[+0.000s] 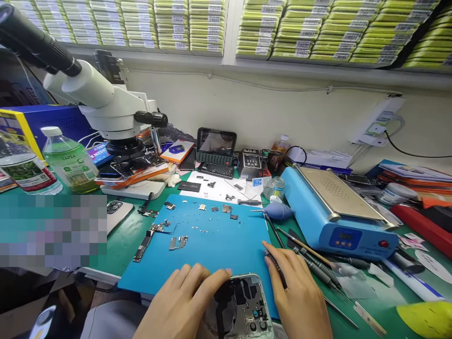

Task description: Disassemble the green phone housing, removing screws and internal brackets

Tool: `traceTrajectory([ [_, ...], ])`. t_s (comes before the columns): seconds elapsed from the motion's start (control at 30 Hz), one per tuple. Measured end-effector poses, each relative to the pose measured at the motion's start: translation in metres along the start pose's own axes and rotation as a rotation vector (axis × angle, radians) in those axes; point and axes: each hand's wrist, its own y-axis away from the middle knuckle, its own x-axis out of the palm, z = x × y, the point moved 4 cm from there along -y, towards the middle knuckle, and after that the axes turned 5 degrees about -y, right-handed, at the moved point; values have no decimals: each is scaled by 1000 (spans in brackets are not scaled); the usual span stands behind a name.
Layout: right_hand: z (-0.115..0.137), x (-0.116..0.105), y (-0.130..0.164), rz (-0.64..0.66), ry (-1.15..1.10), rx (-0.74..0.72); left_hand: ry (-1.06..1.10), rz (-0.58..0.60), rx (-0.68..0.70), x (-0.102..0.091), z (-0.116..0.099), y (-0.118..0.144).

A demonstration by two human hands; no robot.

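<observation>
So we've got the gutted phone frame (243, 306) at the near edge of the blue mat (212, 245) on the desk, left hand (180, 301) resting flat on it, holding nothing. Right hand (300, 296) has its grip closed on the tweezers (277, 268). Looks like teardown's mostly done: logic board (146, 242) and small parts (219, 208) already laid out, though some bits are left in the frame.

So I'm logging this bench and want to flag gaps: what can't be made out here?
Head view only:
- Opened phone frame: lower part cut off by the bottom edge, left side covered by the left hand.
- Tool under the right hand: mostly hidden.
- Pixelated patch: unreadable.
- Tiny parts on the blue mat: too small.
</observation>
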Motion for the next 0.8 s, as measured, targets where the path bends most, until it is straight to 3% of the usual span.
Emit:
traceTrajectory([
  [0.47,-5,1,1,23,-29,9,-46,-2,14,8,-5,-1],
  [0.8,-3,0,-1,14,-17,4,89,35,-108,-1,-3,1],
])
